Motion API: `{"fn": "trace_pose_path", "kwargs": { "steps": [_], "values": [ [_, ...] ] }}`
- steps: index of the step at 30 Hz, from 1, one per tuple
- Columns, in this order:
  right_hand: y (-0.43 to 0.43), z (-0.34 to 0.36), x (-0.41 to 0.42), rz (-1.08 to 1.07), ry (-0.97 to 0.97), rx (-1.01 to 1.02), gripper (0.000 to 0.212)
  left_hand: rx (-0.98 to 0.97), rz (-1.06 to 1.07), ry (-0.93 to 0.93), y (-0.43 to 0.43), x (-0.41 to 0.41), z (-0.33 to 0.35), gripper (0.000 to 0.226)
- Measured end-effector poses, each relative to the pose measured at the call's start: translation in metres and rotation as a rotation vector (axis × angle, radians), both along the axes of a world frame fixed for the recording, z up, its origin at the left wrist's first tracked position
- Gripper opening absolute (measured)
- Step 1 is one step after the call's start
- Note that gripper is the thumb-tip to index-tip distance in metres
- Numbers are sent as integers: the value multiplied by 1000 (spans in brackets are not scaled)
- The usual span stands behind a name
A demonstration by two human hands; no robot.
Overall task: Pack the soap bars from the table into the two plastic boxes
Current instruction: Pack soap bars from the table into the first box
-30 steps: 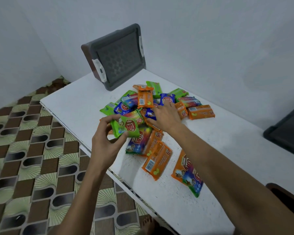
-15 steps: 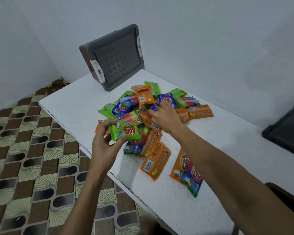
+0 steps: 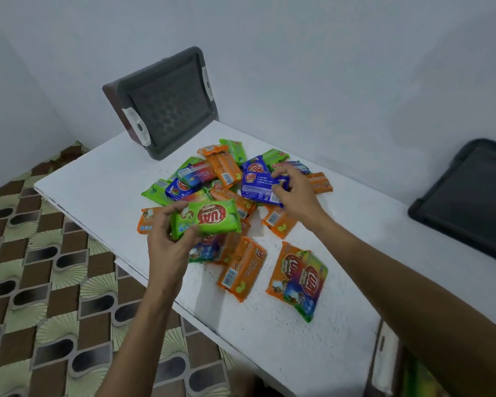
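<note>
Nearest, lower right: a box corner with a white latch, mostly out of view, contents blurred. On the white table, close to its front edge: a multicolour soap pack and an orange soap pack, lying flat, just beside each other. Left hand holds a green soap bar above the table, thumb and fingers clamped on its left end. Right hand grips a blue soap bar, fingers curled over its right end, above the pile of soap bars. Behind, a grey-lidded box stands on edge against the wall. Far right: a dark lid, tilted.
</note>
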State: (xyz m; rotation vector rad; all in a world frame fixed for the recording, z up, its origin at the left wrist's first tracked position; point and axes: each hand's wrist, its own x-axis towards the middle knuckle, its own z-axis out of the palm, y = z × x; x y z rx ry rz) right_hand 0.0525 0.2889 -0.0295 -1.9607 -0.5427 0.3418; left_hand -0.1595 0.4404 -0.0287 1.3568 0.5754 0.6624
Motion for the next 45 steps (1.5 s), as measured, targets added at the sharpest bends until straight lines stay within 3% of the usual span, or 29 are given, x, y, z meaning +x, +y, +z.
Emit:
{"fn": "trace_pose_path", "kwargs": {
  "steps": [5,11,15,19,25,27,32,36,41,45],
  "values": [
    [-40,29,-12,-54,290,198,33,-174,-31,-14,-20,10,6,41],
    [-98,56,-29,-202,578,430,30,-317,-88,-77,-57,22,17,41],
    [-146,69,-42,-274,745,640,33,-317,-147,-103,-86,28,24,42],
    [-187,82,-64,-349,823,771,15,-351,-211,-114,-125,34,33,43],
    [-249,100,-96,-301,909,967,89,-346,-318,-124,-184,37,39,46],
    [-269,104,-108,-290,914,1009,92,-360,-350,-134,-201,39,40,46],
    [-318,102,-130,-184,867,1077,64,-378,-433,-157,-244,43,49,44],
    [-352,100,-143,-326,844,1062,55,-381,-496,-155,-274,48,50,45],
    [-386,91,-160,-591,702,784,36,-423,-527,-127,-305,54,46,44],
    [-413,86,-170,-519,669,657,36,-455,-536,-113,-326,58,43,41]
  ]
}}
